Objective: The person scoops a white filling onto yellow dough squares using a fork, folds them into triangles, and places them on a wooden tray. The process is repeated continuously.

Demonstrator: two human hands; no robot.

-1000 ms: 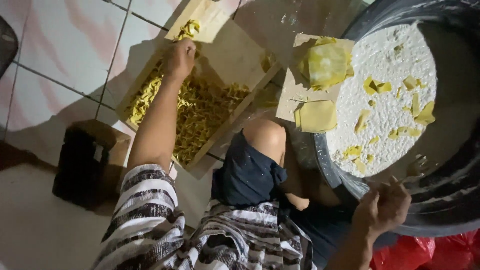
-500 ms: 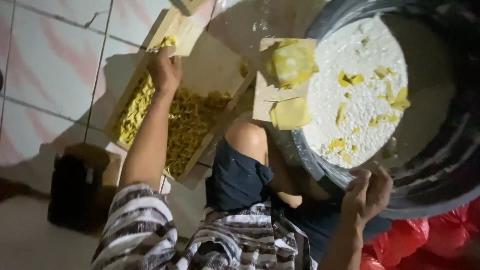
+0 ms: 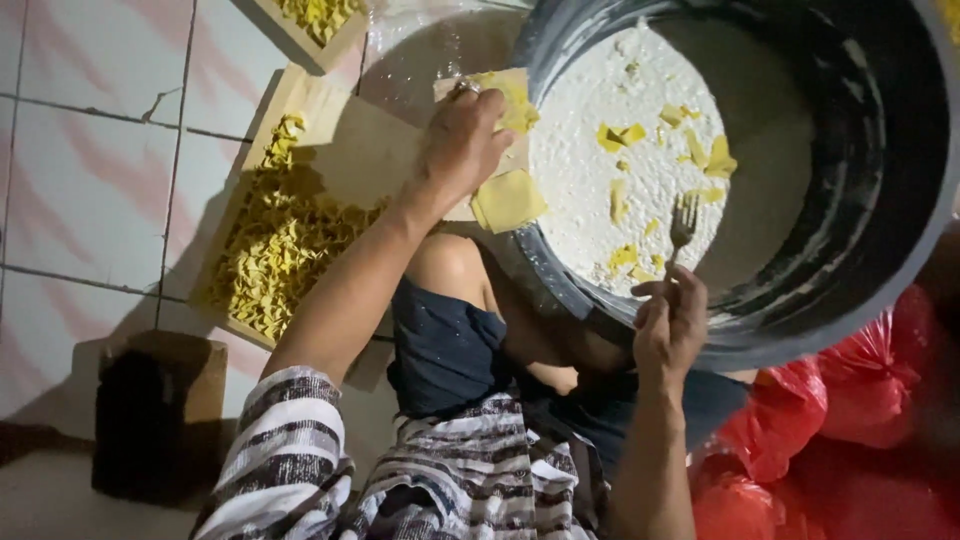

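My left hand (image 3: 462,143) rests on a stack of yellow square dough sheets (image 3: 508,199) lying on a small board at the rim of a big dark tub (image 3: 850,200). My right hand (image 3: 668,320) grips a metal fork (image 3: 683,222), its tines pointing into the tub. The tub holds white flour (image 3: 590,190) with several yellow dough pieces (image 3: 620,134) scattered on it. A wooden tray (image 3: 330,150) to the left holds a heap of folded yellow dough pieces (image 3: 272,258).
A second wooden tray with yellow pieces (image 3: 312,18) sits at the top. A dark low stool (image 3: 158,412) stands at lower left on the tiled floor (image 3: 90,150). Red plastic bags (image 3: 800,440) lie at lower right. My bent knee (image 3: 447,262) is under the left arm.
My left hand moved from the wooden tray of folded pieces over to the stack of dough sheets. My right hand rose toward the tub, and the fork now shows in it.
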